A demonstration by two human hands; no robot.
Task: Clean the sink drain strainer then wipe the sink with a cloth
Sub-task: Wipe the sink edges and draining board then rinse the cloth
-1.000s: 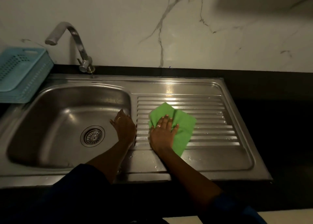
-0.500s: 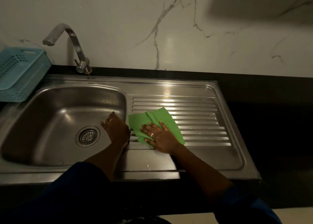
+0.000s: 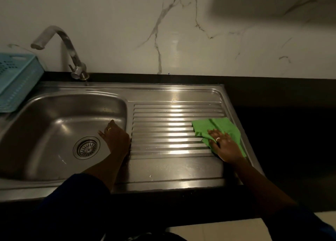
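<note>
**Right hand wiping the far right end of the draining board**

The right hand, grip spread flat, presses the crumpled green cloth onto the ribbed draining board of the stainless steel sink. The cloth's long axis slants near-right to far-left, a corner pointing left along the ribs. The left hand, grip slack and holding nothing, likely braces on the basin wall beside the round slotted drain strainer.

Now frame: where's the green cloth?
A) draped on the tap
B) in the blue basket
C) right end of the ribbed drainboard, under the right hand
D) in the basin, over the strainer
C: the green cloth lies at the right end of the drainboard, with the right hand pressing flat on it.
</note>
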